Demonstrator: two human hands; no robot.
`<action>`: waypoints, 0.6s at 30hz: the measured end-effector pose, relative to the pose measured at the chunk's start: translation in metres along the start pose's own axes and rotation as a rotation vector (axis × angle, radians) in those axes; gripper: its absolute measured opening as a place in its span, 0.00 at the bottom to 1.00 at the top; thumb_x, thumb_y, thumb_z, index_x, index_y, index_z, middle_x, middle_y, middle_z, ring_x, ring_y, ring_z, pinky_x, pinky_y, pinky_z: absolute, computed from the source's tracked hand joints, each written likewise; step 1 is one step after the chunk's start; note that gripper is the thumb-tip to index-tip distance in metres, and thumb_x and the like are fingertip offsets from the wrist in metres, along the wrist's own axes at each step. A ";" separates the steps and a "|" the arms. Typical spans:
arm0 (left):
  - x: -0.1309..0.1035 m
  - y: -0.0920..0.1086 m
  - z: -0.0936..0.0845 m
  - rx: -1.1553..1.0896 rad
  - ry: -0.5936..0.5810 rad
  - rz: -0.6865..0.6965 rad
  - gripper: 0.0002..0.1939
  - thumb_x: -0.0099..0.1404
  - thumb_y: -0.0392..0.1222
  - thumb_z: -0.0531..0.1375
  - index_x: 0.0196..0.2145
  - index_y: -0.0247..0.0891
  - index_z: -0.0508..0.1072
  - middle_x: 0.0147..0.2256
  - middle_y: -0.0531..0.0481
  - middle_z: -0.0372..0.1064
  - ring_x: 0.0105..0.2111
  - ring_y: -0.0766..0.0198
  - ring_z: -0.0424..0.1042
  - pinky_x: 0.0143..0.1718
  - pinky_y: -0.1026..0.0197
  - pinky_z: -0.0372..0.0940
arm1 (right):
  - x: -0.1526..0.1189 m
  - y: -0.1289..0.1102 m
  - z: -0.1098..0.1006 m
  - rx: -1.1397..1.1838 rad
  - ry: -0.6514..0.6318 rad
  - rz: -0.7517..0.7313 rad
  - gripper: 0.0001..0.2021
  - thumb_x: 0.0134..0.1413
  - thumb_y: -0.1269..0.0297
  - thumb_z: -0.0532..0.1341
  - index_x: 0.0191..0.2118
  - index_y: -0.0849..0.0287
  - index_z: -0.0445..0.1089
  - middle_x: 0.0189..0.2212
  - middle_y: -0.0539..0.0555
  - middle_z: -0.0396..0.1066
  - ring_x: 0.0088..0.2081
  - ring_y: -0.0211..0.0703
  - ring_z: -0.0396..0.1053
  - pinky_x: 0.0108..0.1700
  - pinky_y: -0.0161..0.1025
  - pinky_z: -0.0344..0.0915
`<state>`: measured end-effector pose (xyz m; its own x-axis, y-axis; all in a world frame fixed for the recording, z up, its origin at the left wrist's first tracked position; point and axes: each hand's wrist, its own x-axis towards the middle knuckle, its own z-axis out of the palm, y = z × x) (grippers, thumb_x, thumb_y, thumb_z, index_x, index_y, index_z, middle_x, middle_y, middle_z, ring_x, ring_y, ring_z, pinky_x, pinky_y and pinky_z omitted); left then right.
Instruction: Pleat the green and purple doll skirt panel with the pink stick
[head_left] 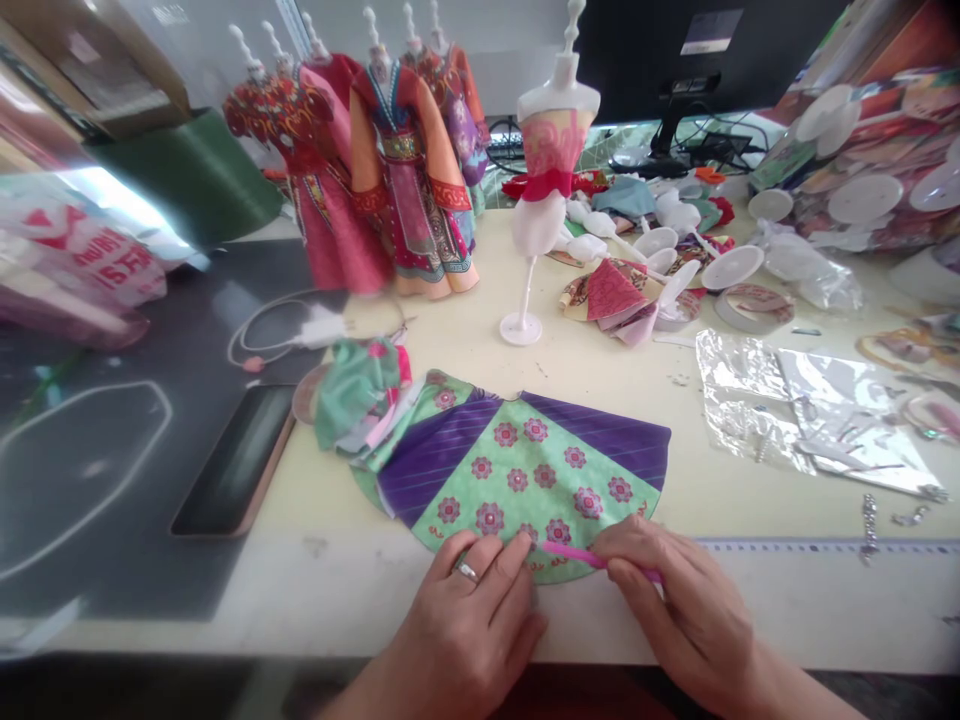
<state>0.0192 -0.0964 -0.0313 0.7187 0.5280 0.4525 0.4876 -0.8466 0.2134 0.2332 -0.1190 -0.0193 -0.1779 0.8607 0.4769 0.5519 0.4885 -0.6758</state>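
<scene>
A small doll skirt lies spread on the table, green with pink flower prints and purple striped side panels. Several of its flowers carry small shiny dots. My left hand, with a ring on one finger, rests its fingertips on the skirt's lower edge and grips nothing that I can see. Between the thumb and fingers of my right hand is a thin pink pen-like stick. Its tip points left and touches or hovers just over the cloth beside my left fingertips. Bunched green fabric joins or overlaps the skirt's left side.
A white doll stand rises behind the skirt, beside dressed doll forms. A phone lies left on a dark mat. To the right are clear plastic bags, a tape roll, beaded pieces and a ruler.
</scene>
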 end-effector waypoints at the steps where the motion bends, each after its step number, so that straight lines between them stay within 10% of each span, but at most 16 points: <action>1: 0.000 0.000 0.000 0.005 -0.003 0.009 0.10 0.64 0.34 0.57 0.40 0.28 0.74 0.47 0.39 0.73 0.40 0.53 0.70 0.43 0.49 0.62 | -0.001 -0.001 0.000 -0.011 -0.014 -0.054 0.07 0.60 0.75 0.52 0.37 0.61 0.66 0.27 0.52 0.71 0.28 0.37 0.68 0.32 0.34 0.66; 18: -0.003 0.000 -0.003 -0.067 0.074 -0.027 0.08 0.62 0.31 0.58 0.39 0.27 0.74 0.45 0.38 0.74 0.39 0.55 0.71 0.45 0.51 0.62 | -0.006 0.000 0.000 -0.012 -0.011 -0.154 0.08 0.56 0.79 0.53 0.39 0.62 0.65 0.27 0.54 0.71 0.29 0.39 0.68 0.30 0.37 0.66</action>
<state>0.0157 -0.0983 -0.0300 0.6664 0.5461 0.5077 0.4701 -0.8362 0.2824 0.2341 -0.1240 -0.0217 -0.2703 0.7771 0.5684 0.5273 0.6134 -0.5879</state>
